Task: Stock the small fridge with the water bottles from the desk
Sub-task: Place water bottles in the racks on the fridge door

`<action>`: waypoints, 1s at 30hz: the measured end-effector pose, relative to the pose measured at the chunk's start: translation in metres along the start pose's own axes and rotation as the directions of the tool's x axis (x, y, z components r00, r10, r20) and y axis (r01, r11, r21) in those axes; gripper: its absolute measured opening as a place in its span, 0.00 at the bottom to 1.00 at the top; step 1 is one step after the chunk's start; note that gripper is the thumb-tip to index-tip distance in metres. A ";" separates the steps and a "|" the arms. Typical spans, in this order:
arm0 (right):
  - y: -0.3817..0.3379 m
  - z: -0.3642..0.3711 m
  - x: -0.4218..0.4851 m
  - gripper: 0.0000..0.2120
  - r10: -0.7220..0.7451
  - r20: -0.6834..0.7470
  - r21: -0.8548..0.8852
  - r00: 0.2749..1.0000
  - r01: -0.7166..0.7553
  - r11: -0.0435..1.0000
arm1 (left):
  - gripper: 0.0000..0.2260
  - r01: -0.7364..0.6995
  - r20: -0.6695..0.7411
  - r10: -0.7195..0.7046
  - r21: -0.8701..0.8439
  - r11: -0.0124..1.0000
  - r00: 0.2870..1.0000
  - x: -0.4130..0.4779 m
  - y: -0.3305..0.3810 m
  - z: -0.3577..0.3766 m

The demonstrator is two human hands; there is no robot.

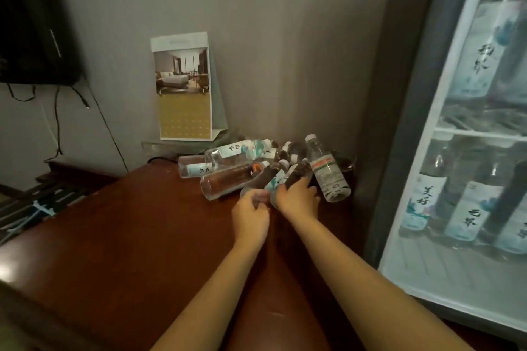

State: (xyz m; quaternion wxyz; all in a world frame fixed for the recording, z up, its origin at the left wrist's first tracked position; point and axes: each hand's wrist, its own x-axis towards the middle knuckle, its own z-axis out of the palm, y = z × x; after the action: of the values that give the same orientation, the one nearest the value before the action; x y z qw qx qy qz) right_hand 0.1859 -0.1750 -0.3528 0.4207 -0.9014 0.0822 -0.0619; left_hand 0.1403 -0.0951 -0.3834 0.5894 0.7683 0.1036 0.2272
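While on desk (137, 225), about eight bottles (228, 152)

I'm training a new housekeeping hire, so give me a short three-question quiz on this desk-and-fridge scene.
1. True or false: the water bottles on the desk all stand upright.
2. The desk calendar stands: A) behind the bottles; B) in front of them; C) on the floor.
3. Fill in: the fridge is on the person's ____ side.
Key: 1 false, they lie jumbled in a heap; 2 A; 3 right.
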 end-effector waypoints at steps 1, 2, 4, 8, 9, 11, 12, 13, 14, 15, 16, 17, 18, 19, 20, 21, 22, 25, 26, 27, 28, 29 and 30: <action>-0.003 0.005 0.008 0.31 0.026 -0.030 -0.001 0.999 -0.026 1.000 | 0.16 -0.022 -0.016 0.023 0.024 0.999 1.000 0.003 -0.005 -0.001; -0.005 0.009 0.015 0.32 0.043 -0.056 -0.008 0.998 -0.043 0.999 | 0.16 -0.045 -0.036 0.047 0.050 0.998 0.998 0.005 -0.010 -0.004; -0.006 0.018 0.024 0.35 0.062 -0.079 -0.035 0.995 -0.065 0.997 | 0.16 -0.110 -0.082 0.118 0.096 0.989 0.990 0.010 -0.017 -0.011; 0.003 0.031 0.029 0.32 0.019 -0.094 -0.100 0.995 -0.028 0.995 | 0.16 -0.179 -0.117 0.194 0.132 0.975 0.974 0.014 -0.019 -0.019; 0.003 0.031 0.030 0.30 0.014 -0.078 -0.110 0.997 -0.022 0.994 | 0.16 -0.174 -0.118 0.190 0.131 0.976 0.975 0.014 -0.019 -0.018; 0.001 0.027 0.030 0.27 0.026 -0.030 -0.121 0.999 -0.030 0.992 | 0.16 -0.180 -0.102 0.196 0.145 0.973 0.975 0.013 -0.018 -0.016; 0.001 0.024 0.030 0.26 0.033 -0.008 -0.122 0.999 -0.034 0.992 | 0.16 -0.186 -0.087 0.201 0.152 0.971 0.976 0.013 -0.019 -0.016; 0.001 0.022 0.029 0.24 0.035 0.009 -0.123 0.999 -0.034 0.992 | 0.15 -0.190 -0.072 0.203 0.159 0.969 0.976 0.013 -0.019 -0.015; 0.002 0.020 0.027 0.23 0.032 0.023 -0.130 0.999 -0.028 0.991 | 0.15 -0.191 -0.058 0.203 0.167 0.967 0.977 0.014 -0.020 -0.015; 0.003 0.019 0.024 0.22 0.025 0.035 -0.140 0.999 -0.020 0.990 | 0.14 -0.190 -0.045 0.201 0.180 0.965 0.979 0.014 -0.021 -0.014; 0.004 0.017 0.020 0.21 0.017 0.047 -0.149 0.999 -0.010 0.989 | 0.13 -0.188 -0.029 0.198 0.200 0.962 0.980 0.014 -0.022 -0.013; 0.005 0.016 0.016 0.20 0.007 0.055 -0.159 0.998 0.002 0.987 | 0.13 -0.186 -0.009 0.193 0.221 0.957 0.981 0.015 -0.022 -0.012; 0.006 0.014 0.012 0.19 -0.004 0.063 -0.166 0.998 0.015 0.986 | 0.13 -0.187 0.014 0.189 0.240 0.953 0.982 0.015 -0.022 -0.010; 0.007 0.012 0.007 0.18 -0.014 0.072 -0.172 0.997 0.026 0.985 | 0.13 -0.191 0.036 0.188 0.257 0.947 0.982 0.016 -0.022 -0.009; 0.007 0.011 0.002 0.17 -0.025 0.082 -0.176 0.996 0.039 0.984 | 0.13 -0.195 0.059 0.186 0.274 0.942 0.981 0.016 -0.022 -0.008; 0.008 0.009 -0.003 0.17 -0.039 0.093 -0.184 0.995 0.056 0.981 | 0.14 -0.200 0.082 0.184 0.288 0.937 0.980 0.016 -0.022 -0.007; 0.010 0.009 -0.008 0.17 -0.060 0.104 -0.201 0.993 0.080 0.976 | 0.14 -0.203 0.103 0.180 0.297 0.933 0.978 0.016 -0.022 -0.006; 0.016 0.006 -0.023 0.16 -0.118 0.139 -0.232 0.983 0.148 0.961 | 0.14 -0.212 0.150 0.172 0.318 0.924 0.974 0.016 -0.023 -0.006; 0.018 0.005 -0.029 0.16 -0.125 0.154 -0.218 0.980 0.157 0.963 | 0.13 -0.211 0.156 0.168 0.315 0.925 0.973 0.017 -0.023 -0.006; 0.020 0.004 -0.036 0.16 -0.138 0.171 -0.203 0.975 0.172 0.964 | 0.13 -0.204 0.158 0.163 0.297 0.933 0.974 0.017 -0.022 -0.006; 0.022 0.003 -0.042 0.16 -0.158 0.192 -0.194 0.969 0.195 0.961 | 0.12 -0.194 0.158 0.156 0.267 0.944 0.975 0.017 -0.022 -0.007; 0.025 0.001 -0.050 0.16 -0.178 0.215 -0.188 0.960 0.219 0.957 | 0.12 -0.180 0.161 0.145 0.231 0.956 0.976 0.017 -0.021 -0.007; 0.028 -0.001 -0.058 0.15 -0.195 0.237 -0.176 0.952 0.240 0.955 | 0.12 -0.158 0.166 0.127 0.191 0.969 0.978 0.016 -0.020 -0.008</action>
State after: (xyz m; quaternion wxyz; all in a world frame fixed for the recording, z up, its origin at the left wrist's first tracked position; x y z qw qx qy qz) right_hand 0.1267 -0.1819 -0.3760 0.3235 -0.9444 -0.0586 -0.0008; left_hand 0.1531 -0.0761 -0.3972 0.4960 0.8451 0.0253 0.1979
